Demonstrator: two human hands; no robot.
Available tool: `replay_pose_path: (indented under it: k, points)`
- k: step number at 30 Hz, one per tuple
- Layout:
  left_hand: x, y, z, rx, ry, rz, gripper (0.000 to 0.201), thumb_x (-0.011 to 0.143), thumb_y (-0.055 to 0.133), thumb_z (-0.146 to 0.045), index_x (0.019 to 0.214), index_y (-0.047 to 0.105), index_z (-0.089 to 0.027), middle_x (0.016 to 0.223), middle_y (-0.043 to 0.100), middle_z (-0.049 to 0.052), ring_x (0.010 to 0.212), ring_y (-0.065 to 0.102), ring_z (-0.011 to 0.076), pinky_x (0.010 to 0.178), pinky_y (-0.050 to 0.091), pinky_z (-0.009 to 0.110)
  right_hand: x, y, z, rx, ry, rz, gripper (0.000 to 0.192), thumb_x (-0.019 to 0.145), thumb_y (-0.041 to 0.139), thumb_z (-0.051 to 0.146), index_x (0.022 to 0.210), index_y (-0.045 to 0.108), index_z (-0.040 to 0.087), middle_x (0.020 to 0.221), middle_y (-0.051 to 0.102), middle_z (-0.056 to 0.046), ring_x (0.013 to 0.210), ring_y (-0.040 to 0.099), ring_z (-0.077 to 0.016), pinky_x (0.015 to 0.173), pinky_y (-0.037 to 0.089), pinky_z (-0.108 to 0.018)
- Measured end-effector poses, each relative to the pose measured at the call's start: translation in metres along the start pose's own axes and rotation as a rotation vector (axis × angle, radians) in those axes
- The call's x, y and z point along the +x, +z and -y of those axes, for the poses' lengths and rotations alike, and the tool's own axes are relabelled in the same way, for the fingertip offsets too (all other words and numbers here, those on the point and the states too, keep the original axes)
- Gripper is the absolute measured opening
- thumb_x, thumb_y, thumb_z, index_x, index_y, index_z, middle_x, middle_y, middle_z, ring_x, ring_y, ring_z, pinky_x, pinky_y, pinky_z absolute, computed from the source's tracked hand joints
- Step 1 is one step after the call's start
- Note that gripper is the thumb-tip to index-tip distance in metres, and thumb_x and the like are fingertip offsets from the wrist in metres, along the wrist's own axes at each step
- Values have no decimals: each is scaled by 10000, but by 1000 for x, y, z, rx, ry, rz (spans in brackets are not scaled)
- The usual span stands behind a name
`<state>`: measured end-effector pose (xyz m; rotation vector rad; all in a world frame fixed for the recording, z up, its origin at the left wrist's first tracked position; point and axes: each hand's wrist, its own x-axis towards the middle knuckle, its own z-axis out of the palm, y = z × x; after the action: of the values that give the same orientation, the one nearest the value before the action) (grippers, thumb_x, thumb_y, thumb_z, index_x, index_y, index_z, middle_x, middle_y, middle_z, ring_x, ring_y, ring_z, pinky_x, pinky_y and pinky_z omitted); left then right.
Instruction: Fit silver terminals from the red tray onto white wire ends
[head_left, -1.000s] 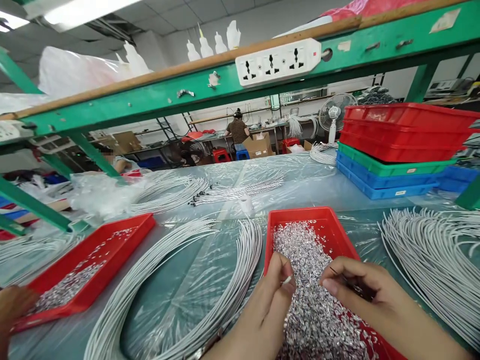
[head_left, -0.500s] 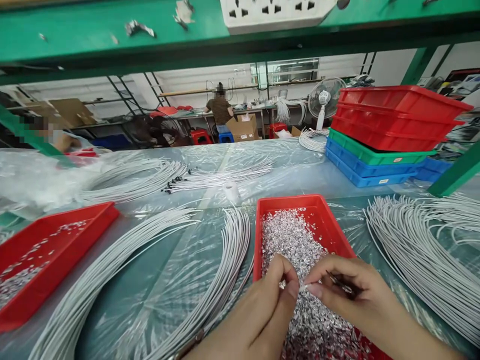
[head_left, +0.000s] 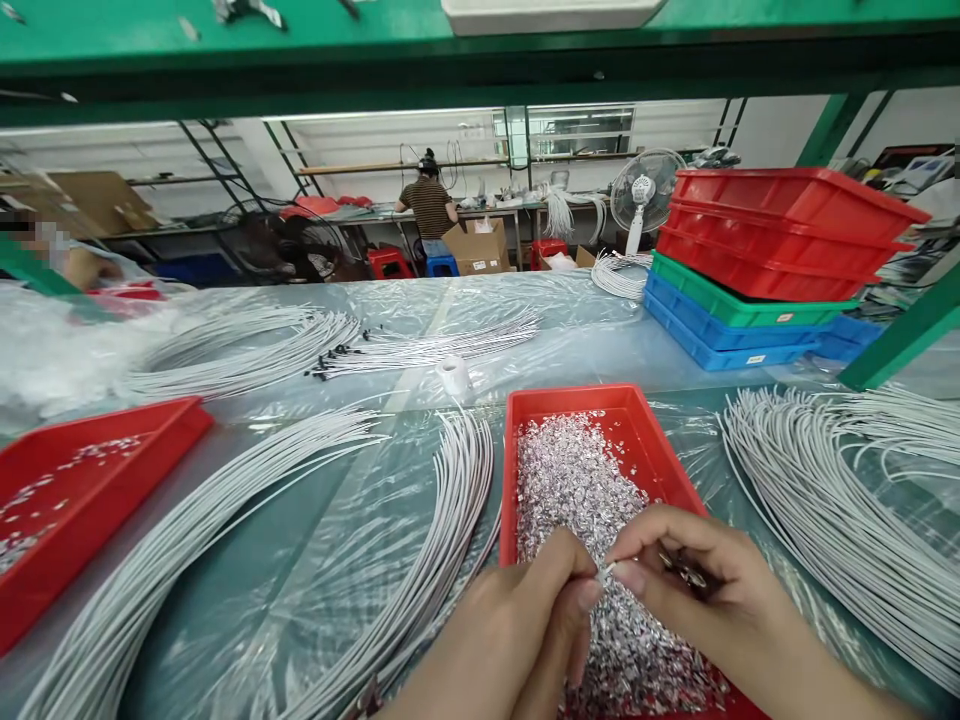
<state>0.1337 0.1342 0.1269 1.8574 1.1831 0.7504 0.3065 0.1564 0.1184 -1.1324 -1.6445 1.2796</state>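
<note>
Plastic-covered bench (head_left: 585, 340); left hand (head_left: 517, 630), right hand (head_left: 697, 600) pinching wire tip (head_left: 604, 571) over red tray (head_left: 637, 420).

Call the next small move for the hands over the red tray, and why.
Probably press the small silver piece onto the white wire end: the left hand and right hand meet fingertip to fingertip above the red tray of silver bits, pinching it between them. Whether it is already seated is too small to tell.
</note>
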Motion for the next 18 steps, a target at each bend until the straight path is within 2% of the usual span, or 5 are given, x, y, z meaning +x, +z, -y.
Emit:
replay_pose_path:
  k: [6, 10, 13, 16, 18]
  points:
    - [-2, -1, -5, -64, -45, 50, 255, 964, 322, -317, 752, 440, -240, 506, 524, -47, 436, 448, 129, 476, 330, 249, -2, -1, -3, 18, -20, 25, 78, 812, 562, 259, 767, 624, 244, 570, 490, 52, 525, 447, -108, 504, 368, -226]
    - [-1, -2, -9, -136, -109, 71, 253, 962, 326, -337, 752, 424, -237, 465, 437, -66, 415, 360, 121, 456, 273, 253, -3, -1, -5, 23, -32, 33, 61, 816, 582, 245, 779, 630, 250, 592, 509, 49, 550, 464, -105, 528, 389, -214]
    - [0, -4, -11, -138, -144, 34, 258, 962, 334, -350, 743, 407, -235, 497, 347, -75, 434, 302, 113, 443, 232, 252, -8, -4, -7, 20, -10, 50, 78, 826, 583, 286, 877, 642, 276, 669, 542, 30, 610, 518, -120, 545, 429, -210]
    - [-1, -5, -13, -112, -146, -11, 255, 959, 358, -344, 733, 399, -232, 514, 305, -80, 444, 295, 105, 440, 216, 247, -16, -7, -12, -65, 0, 23, 215, 843, 578, 378, 1043, 624, 314, 878, 609, -12, 801, 590, -171, 706, 496, -266]
    - [-3, -5, -14, -97, -162, -39, 256, 956, 366, -342, 725, 384, -233, 508, 328, -80, 438, 304, 104, 439, 216, 249, -19, -7, -15, -116, -12, 1, 297, 862, 553, 441, 1129, 592, 316, 1042, 615, -40, 973, 587, -212, 858, 483, -322]
